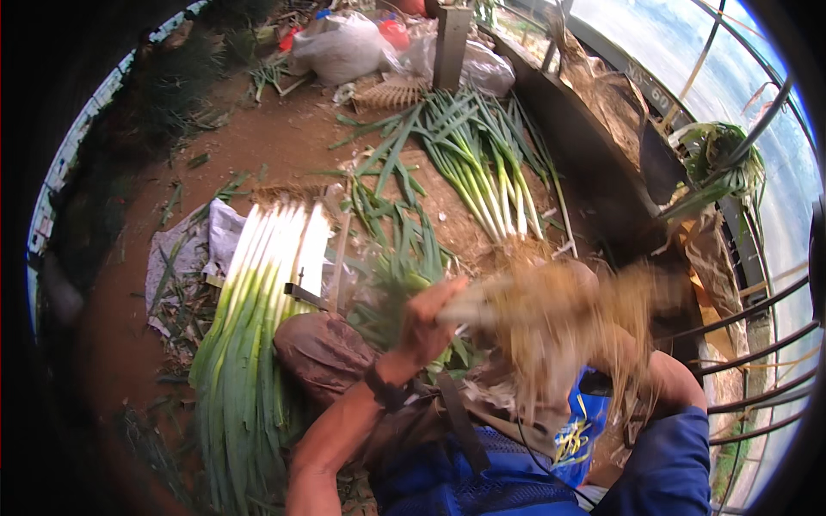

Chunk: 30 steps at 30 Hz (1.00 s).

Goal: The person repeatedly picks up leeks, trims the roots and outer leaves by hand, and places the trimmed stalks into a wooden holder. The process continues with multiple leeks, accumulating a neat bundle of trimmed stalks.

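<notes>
My left hand, with a dark band at its wrist, is closed around a pale, motion-blurred stalk, probably a leek or large green onion. Blurred tan, stringy dry leaves or roots hang from its right side over my lap. My right forearm reaches in behind these strands, which hide my right hand; its grip cannot be made out. Trimmed green onions lie side by side left of my knee, white ends away from me. Another bunch lies ahead on the ground, roots towards me.
A metal bracket stands against the stacked stalks. Loose green leaves lie between the bunches. Further off are a white sack, a woven basket and a post. A dark wall board and curved bars run along the right.
</notes>
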Available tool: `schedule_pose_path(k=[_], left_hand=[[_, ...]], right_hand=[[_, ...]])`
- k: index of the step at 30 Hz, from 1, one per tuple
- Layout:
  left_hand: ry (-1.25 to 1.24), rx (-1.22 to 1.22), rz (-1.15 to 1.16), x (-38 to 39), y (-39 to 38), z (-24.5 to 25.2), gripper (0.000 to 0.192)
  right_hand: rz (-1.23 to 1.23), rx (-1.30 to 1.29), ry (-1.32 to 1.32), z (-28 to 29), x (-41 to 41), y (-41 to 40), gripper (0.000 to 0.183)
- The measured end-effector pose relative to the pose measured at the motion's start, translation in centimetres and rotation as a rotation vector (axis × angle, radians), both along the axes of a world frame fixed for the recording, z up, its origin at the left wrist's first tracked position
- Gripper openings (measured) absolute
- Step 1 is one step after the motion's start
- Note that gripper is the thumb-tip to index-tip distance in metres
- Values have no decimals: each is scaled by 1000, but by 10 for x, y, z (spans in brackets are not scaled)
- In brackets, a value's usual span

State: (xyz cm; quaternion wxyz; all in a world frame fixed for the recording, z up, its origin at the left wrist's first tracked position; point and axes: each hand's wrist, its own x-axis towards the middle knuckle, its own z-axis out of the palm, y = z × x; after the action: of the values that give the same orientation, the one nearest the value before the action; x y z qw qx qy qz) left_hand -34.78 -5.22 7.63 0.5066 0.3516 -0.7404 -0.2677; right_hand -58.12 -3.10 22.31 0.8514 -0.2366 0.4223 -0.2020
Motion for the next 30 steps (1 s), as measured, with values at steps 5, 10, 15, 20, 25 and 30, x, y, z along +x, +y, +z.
schedule_pose_path(k=[5,10,15,20,25,30], left_hand=[[113,540,19,42,-56,36,22],[20,428,71,31,-52,37,21],[-41,534,139,36,-58,-1,21],[81,692,287,103,-73,-33,24],[184,721,201,104,-77,-1,28],[31,713,137,86,-66,33,32]], right_hand=[[147,-575,-114,28,-23,-29,76],[-44,-539,145,72,14,-9,55],[-144,-640,207,95,-2,-1,32],[-531,-824,16,122,-50,54,35],[159,-613,447,55,-22,36,34],[214,-1631,1098,34,7,-28,74]])
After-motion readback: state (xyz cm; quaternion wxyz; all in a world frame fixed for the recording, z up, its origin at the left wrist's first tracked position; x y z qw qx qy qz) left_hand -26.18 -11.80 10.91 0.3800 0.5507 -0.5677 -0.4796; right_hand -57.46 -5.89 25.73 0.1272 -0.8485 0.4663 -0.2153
